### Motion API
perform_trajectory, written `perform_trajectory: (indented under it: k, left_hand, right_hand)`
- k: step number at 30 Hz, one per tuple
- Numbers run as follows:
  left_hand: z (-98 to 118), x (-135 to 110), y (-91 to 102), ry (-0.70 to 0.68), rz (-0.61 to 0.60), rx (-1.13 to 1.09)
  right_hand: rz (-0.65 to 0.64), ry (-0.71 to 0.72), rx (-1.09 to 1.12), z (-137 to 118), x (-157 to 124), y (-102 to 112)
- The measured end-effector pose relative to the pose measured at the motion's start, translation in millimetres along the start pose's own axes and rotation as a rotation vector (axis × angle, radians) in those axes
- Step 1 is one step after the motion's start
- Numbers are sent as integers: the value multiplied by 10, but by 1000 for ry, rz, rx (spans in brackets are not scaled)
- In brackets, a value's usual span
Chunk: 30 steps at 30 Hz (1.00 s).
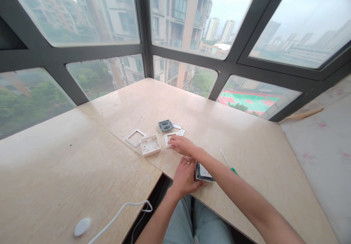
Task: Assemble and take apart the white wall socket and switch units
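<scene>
My left hand (186, 176) is closed around the side of a wall socket (204, 172) with a dark grey rim and white face, near the table's front edge. My right forearm crosses above and partly hides it. Farther forward, my right hand (181, 144) has its fingers bent onto a white square frame (166, 140) lying on the table. Left of that frame stands an open white mounting box (150, 151), touching or nearly touching a second white frame (130, 142). Behind my right hand lie a dark grey switch module (165, 125) and small white plates (182, 131).
A screwdriver (233, 170) with a green handle lies right of my right forearm. On the left tabletop (55, 163) are a white cable (117, 216) and a round white disc (82, 226). A dark gap opens at the front edge. Windows enclose the far sides.
</scene>
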State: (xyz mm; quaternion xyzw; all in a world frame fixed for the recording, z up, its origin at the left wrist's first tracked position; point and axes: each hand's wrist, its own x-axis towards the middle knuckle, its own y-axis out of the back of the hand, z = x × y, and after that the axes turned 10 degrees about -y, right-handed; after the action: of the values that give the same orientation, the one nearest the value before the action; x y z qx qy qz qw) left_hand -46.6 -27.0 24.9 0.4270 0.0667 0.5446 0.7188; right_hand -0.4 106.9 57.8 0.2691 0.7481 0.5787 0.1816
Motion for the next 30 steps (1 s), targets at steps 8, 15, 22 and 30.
perform_trajectory:
  k: [8, 15, 22, 30]
  left_hand:
    - [-38, -19, -35, 24, -44, 18]
    - [-72, -36, -66, 8, -15, 53]
    - [-92, -26, -95, 18, -12, 59]
    - [-114, 49, -63, 52, -36, -66]
  right_hand:
    - [310, -424, 235, 200, -874, 279]
    - [535, -605, 442, 305, -1779, 342]
    - [586, -719, 608, 185, -2232, 207]
    - [717, -801, 378, 189, -2493, 70]
